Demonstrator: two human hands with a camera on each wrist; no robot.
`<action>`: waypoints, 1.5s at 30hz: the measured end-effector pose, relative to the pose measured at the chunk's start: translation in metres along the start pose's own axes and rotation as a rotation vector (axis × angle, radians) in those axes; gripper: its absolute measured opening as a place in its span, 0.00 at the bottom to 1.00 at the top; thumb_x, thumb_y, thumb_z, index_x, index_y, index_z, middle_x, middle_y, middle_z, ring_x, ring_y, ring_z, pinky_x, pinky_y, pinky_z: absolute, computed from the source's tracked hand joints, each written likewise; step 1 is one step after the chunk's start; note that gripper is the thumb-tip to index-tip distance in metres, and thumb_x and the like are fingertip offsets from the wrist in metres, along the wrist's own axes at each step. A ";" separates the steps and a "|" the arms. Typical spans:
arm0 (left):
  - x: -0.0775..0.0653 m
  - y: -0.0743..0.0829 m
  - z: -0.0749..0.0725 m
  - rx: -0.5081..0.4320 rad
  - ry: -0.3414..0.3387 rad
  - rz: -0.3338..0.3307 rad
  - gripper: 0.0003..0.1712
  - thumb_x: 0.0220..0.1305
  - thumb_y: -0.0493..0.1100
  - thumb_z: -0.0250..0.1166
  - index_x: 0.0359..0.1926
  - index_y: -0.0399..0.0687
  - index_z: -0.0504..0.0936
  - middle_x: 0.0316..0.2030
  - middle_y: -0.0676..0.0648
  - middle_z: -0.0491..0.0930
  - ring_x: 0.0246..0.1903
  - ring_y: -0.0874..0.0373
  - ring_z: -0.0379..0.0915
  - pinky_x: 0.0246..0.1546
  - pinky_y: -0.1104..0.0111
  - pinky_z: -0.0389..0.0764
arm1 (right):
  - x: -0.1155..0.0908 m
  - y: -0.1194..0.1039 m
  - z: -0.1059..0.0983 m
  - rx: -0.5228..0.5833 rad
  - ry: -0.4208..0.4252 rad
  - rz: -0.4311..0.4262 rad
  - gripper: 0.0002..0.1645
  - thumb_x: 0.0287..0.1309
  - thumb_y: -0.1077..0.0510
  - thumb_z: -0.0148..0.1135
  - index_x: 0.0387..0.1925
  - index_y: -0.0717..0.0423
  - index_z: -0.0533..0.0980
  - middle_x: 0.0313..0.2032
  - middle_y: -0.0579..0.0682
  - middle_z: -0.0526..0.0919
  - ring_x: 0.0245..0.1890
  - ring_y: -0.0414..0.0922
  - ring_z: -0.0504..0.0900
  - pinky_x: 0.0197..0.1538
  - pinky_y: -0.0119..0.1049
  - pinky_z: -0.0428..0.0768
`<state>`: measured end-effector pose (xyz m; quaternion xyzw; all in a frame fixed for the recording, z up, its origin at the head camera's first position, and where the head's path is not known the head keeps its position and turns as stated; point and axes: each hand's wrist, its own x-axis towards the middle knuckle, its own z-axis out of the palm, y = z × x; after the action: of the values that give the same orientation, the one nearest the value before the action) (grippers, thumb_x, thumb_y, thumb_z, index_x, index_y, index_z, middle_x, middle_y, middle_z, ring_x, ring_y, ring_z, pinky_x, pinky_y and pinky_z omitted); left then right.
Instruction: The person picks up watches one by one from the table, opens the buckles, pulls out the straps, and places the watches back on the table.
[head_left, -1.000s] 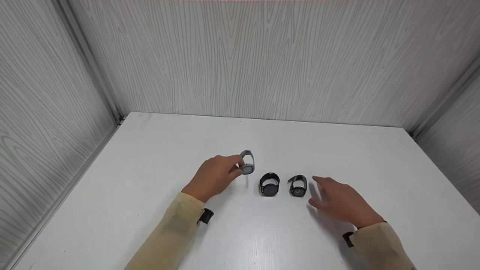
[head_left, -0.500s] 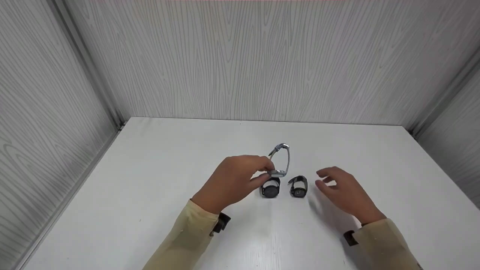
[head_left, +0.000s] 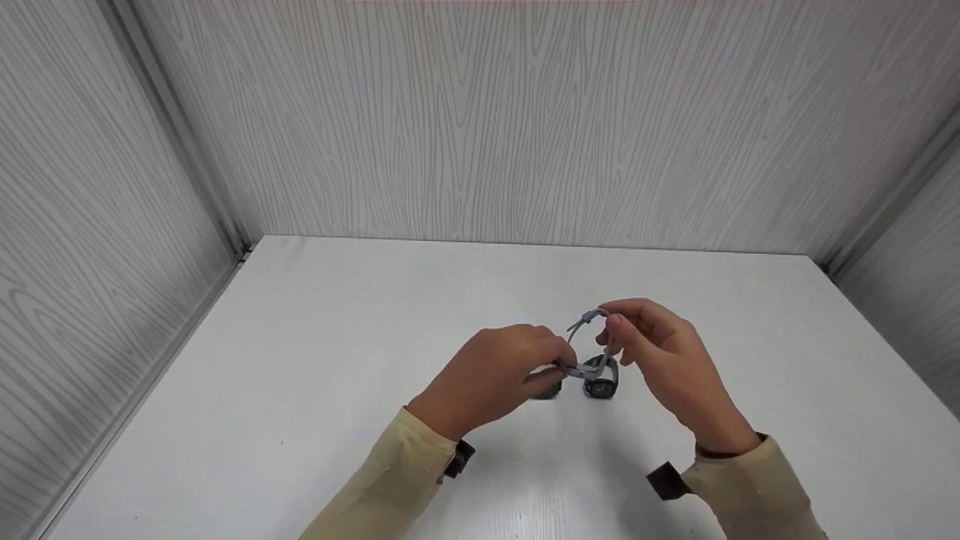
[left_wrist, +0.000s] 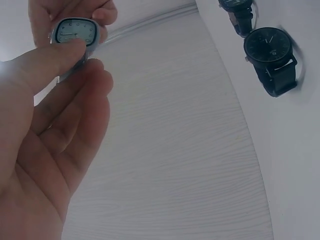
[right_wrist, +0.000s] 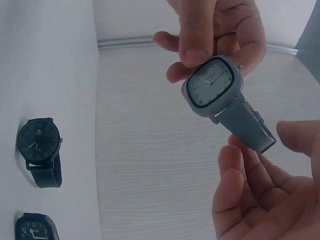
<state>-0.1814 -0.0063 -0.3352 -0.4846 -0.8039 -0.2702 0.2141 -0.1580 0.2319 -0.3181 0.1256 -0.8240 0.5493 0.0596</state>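
A light blue-grey wristwatch [right_wrist: 212,85] with a rounded square dial is held above the table. The thumb and fingers of my left hand [head_left: 502,375] pinch it at the case. Around the buckle side of its looped strap [right_wrist: 247,127] is my right hand [head_left: 667,352], thumb and fingers apart on either side; whether they touch it I cannot tell. Under the hands stand two black wristwatches. The round-dial black watch [left_wrist: 270,47] is mostly hidden by my left hand in the head view. The smaller black watch [head_left: 601,386] is partly covered by the held one.
The white table [head_left: 360,300] extends around the hands. A grey wood-grain panel [head_left: 480,127] rises behind it, with side panels at the left [head_left: 82,225] and right [head_left: 915,315]. Dark wrist straps [head_left: 670,481] show at both sleeves.
My left hand has carried the blue-grey watch rightward, over the black watches. My right hand has lifted and moved in to its strap. The black watches stay in place.
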 end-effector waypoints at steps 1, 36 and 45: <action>0.000 0.000 0.001 0.001 -0.002 0.006 0.04 0.68 0.38 0.70 0.42 0.51 0.86 0.35 0.57 0.85 0.34 0.65 0.76 0.36 0.77 0.76 | -0.001 -0.001 0.000 0.007 0.014 -0.007 0.16 0.75 0.52 0.60 0.55 0.58 0.80 0.41 0.59 0.84 0.41 0.48 0.82 0.44 0.34 0.80; 0.016 0.022 -0.023 0.001 -0.038 -0.269 0.08 0.66 0.46 0.73 0.41 0.51 0.84 0.33 0.58 0.85 0.30 0.71 0.77 0.32 0.75 0.77 | -0.003 0.006 0.016 -0.195 0.106 -0.504 0.17 0.61 0.72 0.64 0.49 0.56 0.82 0.41 0.41 0.85 0.37 0.40 0.83 0.45 0.28 0.79; 0.017 0.020 -0.019 0.074 -0.023 -0.181 0.07 0.69 0.43 0.70 0.45 0.48 0.83 0.29 0.56 0.82 0.25 0.69 0.72 0.28 0.75 0.74 | -0.002 0.009 0.017 -0.273 0.128 -0.620 0.15 0.58 0.73 0.64 0.44 0.55 0.81 0.36 0.44 0.84 0.34 0.39 0.79 0.41 0.29 0.77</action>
<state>-0.1688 0.0001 -0.3057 -0.4047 -0.8564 -0.2528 0.1972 -0.1581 0.2198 -0.3331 0.3262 -0.8072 0.3963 0.2914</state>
